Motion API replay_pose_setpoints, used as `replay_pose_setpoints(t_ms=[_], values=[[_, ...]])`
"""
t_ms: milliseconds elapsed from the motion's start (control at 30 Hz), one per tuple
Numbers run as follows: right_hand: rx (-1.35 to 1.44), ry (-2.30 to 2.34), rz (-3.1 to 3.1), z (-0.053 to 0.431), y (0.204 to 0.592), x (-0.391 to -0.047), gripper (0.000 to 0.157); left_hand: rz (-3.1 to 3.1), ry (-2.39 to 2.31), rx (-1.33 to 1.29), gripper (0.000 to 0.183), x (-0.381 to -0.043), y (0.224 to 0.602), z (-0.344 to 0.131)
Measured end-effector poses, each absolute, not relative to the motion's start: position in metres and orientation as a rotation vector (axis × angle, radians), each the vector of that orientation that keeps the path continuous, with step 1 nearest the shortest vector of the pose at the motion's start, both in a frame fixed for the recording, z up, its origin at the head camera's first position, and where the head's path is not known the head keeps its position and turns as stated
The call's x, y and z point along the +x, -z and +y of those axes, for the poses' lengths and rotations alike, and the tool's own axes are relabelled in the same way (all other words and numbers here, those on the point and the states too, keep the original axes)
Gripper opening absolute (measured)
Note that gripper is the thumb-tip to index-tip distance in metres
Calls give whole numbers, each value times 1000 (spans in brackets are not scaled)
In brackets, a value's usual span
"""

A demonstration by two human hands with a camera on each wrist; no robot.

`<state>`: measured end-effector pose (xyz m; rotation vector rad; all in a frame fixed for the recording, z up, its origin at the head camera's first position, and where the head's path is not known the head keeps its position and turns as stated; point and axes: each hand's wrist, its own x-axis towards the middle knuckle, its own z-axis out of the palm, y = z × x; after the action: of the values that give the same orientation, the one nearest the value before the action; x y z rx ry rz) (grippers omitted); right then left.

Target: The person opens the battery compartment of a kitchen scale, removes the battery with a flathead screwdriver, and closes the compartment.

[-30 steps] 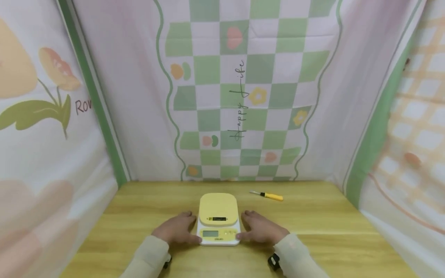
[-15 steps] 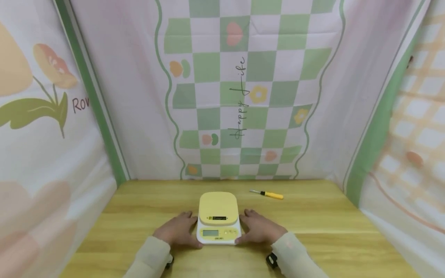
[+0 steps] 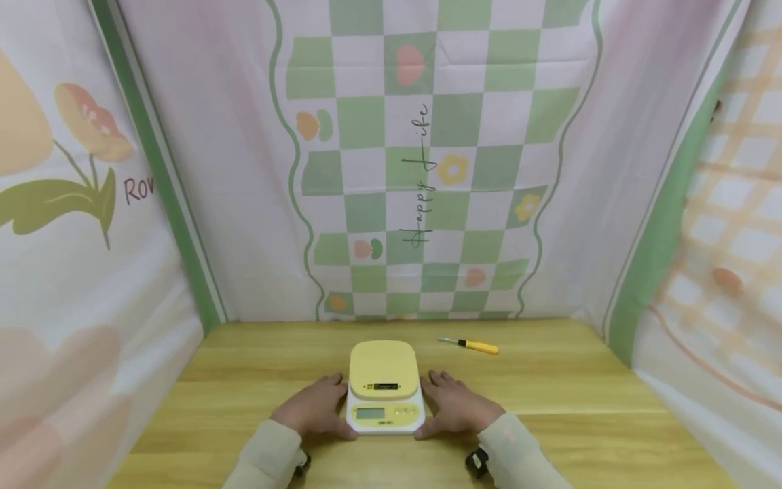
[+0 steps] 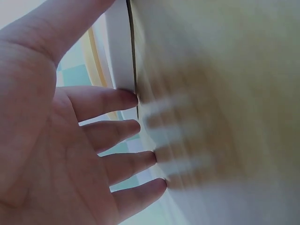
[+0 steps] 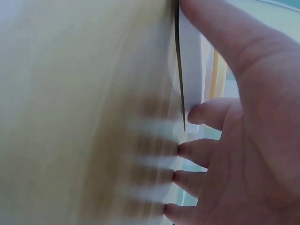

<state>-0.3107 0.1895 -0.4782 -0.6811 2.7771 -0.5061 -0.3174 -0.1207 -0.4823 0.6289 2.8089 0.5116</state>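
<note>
A yellow-and-white kitchen scale sits on the wooden table in the head view, its small display and buttons toward the person. My left hand lies along its left side, thumb at the near left corner. Mirroring it, my right hand rests on the right, with the thumb at the near right corner. In the left wrist view the fingers are spread and nearly straight, and the index fingertip meets the white side wall. The right wrist view has the index fingertip at the opposite wall.
Behind the scale, to the right, lies a yellow-handled screwdriver. The wooden tabletop reaches back to a hanging cloth with green checks. Printed cloths also hang at the left and right.
Both thumbs have slid from the top of the scale's front corners down to its near edge. The hands have drawn slightly closer to its sides. The screwdriver stays put.
</note>
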Motion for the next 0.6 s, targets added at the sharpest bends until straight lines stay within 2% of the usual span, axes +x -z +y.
replay_pose_setpoints(t_ms=[400, 600], values=[[-632, 503, 2784, 189, 486, -321, 117, 2818, -530, 649, 101, -314, 480, -123], [-651, 549, 2800, 186, 482, -325, 107, 2766, -623, 620, 104, -317, 480, -124]])
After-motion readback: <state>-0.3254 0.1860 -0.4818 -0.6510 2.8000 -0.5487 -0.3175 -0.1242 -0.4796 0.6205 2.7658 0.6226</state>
